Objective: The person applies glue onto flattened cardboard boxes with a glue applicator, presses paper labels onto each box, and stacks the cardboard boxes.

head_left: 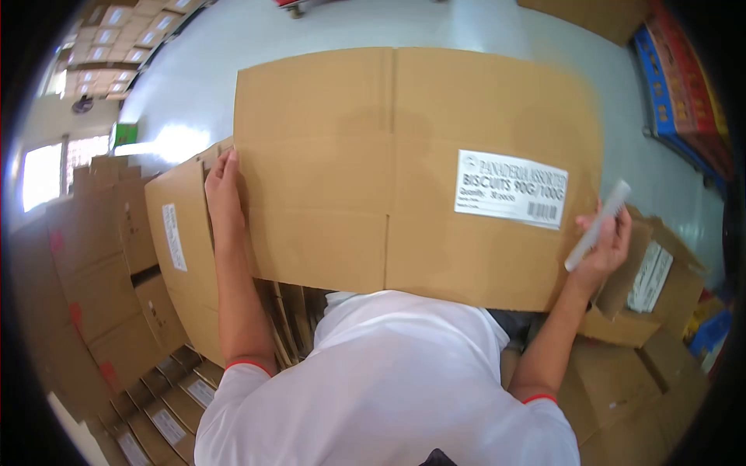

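Currently, the flattened carton point(311, 171) spans the space before the white shirt point(388, 373), its printed label point(509, 190) on the right half. At the carton's left edge, the left hand point(223, 186) pinches the cardboard. By its right edge, the right hand point(598, 260) grips a pale stick point(597, 227), perhaps plastic; whether that hand also touches the carton, I cannot tell. Right of the carton sits an open box point(682, 283).

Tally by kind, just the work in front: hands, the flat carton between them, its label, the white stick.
Left hand and right hand: 2
Flat carton: 1
Label: 1
White stick: 1
Total: 5
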Available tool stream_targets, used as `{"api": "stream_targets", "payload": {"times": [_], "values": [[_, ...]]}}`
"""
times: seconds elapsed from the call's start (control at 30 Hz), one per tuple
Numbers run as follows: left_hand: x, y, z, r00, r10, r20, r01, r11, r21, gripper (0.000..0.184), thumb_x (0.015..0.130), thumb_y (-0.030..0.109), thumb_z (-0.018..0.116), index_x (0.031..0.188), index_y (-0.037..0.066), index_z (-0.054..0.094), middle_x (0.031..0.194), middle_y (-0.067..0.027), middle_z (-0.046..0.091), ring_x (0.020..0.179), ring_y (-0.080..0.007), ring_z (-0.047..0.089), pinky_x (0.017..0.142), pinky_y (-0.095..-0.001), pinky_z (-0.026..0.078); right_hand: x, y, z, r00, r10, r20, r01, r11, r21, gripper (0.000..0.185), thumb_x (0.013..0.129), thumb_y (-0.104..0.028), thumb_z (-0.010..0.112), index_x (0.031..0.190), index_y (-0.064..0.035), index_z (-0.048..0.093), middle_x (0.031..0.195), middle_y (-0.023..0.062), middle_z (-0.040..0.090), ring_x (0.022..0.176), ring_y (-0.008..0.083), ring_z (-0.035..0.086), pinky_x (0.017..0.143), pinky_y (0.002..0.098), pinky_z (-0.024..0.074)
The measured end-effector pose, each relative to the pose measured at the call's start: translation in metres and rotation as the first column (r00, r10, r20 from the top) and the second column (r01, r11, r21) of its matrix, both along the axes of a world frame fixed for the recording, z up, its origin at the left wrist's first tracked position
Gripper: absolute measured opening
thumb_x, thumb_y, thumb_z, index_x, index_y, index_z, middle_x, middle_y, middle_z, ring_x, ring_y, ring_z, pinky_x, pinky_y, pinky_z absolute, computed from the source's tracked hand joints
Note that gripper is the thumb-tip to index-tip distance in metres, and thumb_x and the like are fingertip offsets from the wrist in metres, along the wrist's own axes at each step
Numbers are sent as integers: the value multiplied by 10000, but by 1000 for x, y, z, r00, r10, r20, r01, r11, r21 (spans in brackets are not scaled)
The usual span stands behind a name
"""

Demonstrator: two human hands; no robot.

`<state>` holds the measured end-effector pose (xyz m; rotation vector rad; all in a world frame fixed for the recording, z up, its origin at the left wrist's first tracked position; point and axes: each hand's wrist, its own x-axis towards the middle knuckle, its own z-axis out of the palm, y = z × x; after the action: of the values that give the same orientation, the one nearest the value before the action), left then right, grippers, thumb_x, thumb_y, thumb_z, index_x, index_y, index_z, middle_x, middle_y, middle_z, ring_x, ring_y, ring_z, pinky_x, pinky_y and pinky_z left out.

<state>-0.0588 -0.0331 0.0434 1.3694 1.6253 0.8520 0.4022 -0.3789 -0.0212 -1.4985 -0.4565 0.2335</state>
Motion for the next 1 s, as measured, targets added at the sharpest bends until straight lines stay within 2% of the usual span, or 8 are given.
{"api": "stream_targets", "payload": {"times": [0.1,0.17,0.4,0.53,0.6,0.8,0.9,1.0], "values": [[12,-6,33,995,-56,-82,68,986,154,487,1053,243,662,1496,55,586,1071,-58,739,981,-92,651,855,-266,511,4,-5,6,995,80,54,-82,996,27,464,1046,-214,537,1364,123,516,877,150,671,742,204,647,1047,458,506],[-19,12,56,995,-7,-99,32,968,250,484,1063,227,648,1519,85,567,1128,-44,735,1038,-94,642,887,-271,516,-3,14,26,992,125,28,-128,978,167,501,1036,-222,495,1376,145,479,702,103,564,672,209,600,1218,641,320],[-220,9,127,934,354,-46,-296,838,458,487,1096,233,583,1543,49,521,1512,-109,588,1311,-173,594,1081,-302,494,-28,90,57,947,319,45,-321,924,206,525,1026,-233,469,1377,157,477,662,81,529,633,194,577,1139,607,428],[-354,-93,105,629,776,-42,-757,623,197,627,1053,431,622,1506,3,551,1519,-109,582,1359,-243,559,1128,-370,438,-27,105,48,934,345,-90,-317,920,230,545,1032,-247,468,1385,168,479,655,65,520,624,164,561,994,487,535],[-434,-171,70,619,785,12,-773,606,188,663,1006,455,678,1460,-18,582,1458,-120,620,1309,-254,586,1109,-371,449,-31,111,44,926,355,-131,-322,921,221,551,1035,-254,476,1392,165,482,655,61,518,623,160,557,965,462,540],[-487,-339,4,140,990,0,-990,140,23,685,980,442,706,1437,-50,569,1423,-155,637,1314,-299,590,1123,-378,456,-33,122,31,877,413,-246,-376,908,184,546,1056,-266,494,1408,152,496,671,54,506,641,152,537,912,414,539],[-483,-337,-2,90,977,-192,-994,102,51,676,993,452,675,1431,-53,569,1391,-172,654,1275,-333,616,1114,-421,471,-32,123,26,878,415,-238,-386,908,160,518,1076,-255,492,1409,141,507,688,50,511,645,147,531,891,382,529],[-516,-324,-1,260,911,-321,-963,270,-12,699,986,485,658,1417,-59,573,1383,-218,655,1243,-402,636,1092,-485,492,-32,121,23,858,433,-275,-388,899,204,493,1063,-246,544,1385,127,543,717,61,562,640,149,574,878,379,556]]}}
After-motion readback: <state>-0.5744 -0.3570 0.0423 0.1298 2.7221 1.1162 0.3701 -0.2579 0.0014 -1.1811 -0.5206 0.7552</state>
